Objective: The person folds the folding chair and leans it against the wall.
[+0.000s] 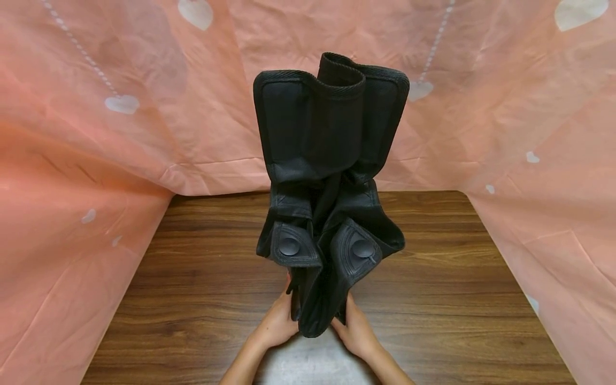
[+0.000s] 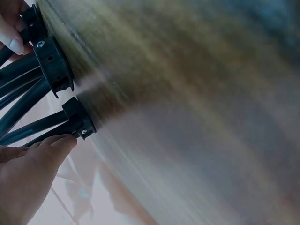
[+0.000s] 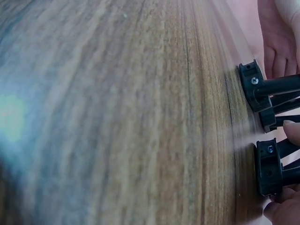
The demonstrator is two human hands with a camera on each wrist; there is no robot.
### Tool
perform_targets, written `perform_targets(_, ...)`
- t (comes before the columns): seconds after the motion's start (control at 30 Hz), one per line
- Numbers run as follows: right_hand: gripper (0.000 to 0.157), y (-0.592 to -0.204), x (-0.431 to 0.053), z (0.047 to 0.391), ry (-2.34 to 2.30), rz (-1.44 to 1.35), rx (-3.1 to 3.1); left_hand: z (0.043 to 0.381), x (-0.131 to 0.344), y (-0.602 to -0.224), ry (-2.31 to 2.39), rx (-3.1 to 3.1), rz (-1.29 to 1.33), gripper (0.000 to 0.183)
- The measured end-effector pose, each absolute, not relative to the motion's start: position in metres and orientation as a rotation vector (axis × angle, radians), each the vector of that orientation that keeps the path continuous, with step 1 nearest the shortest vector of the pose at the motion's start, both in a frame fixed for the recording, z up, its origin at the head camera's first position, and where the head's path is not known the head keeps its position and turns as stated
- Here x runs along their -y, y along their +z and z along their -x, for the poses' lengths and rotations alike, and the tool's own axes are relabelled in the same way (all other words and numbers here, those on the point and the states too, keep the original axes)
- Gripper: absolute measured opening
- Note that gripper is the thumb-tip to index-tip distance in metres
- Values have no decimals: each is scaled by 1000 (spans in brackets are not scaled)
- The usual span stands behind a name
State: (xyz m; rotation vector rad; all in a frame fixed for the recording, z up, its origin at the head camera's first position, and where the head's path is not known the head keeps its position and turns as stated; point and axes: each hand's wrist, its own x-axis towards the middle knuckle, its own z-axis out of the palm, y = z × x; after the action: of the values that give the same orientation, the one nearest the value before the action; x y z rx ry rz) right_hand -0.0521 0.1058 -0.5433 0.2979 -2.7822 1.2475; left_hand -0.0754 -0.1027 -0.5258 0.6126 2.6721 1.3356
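Note:
A black folding camp chair [image 1: 334, 120] stands partly folded in the middle of the head view, its fabric bunched between the sides. Two fabric corner tabs with round black buttons face up on its near part. Low on the near side, my left hand [image 1: 278, 321] grips the chair's left legs. Opposite it, my right hand [image 1: 355, 326] holds the right legs. Both wrist views show black tubular legs [image 2: 23, 105] ending in plastic feet [image 3: 270, 167] close to the wood surface. My left fingers [image 2: 51, 143] lie along a leg just above its foot. The fabric hides some fingers from above.
Under the chair is a brown wood-grain table [image 1: 207, 278], with a bright reflection by the near edge. A pink cloth [image 1: 120, 176] with white hearts hangs around the back and both sides.

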Motion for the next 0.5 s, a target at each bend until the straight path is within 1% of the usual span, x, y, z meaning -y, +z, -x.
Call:
perform_targets(0.3, 64, -545, -101, 58, 1231, -251, 2799, 80, 105, -520, 1259, -2668, -567, 95)
perform_targets(0.5, 67, -546, -100, 66, 1240, -239, 2790, 88, 104, -520, 1241, -2647, -558, 99)
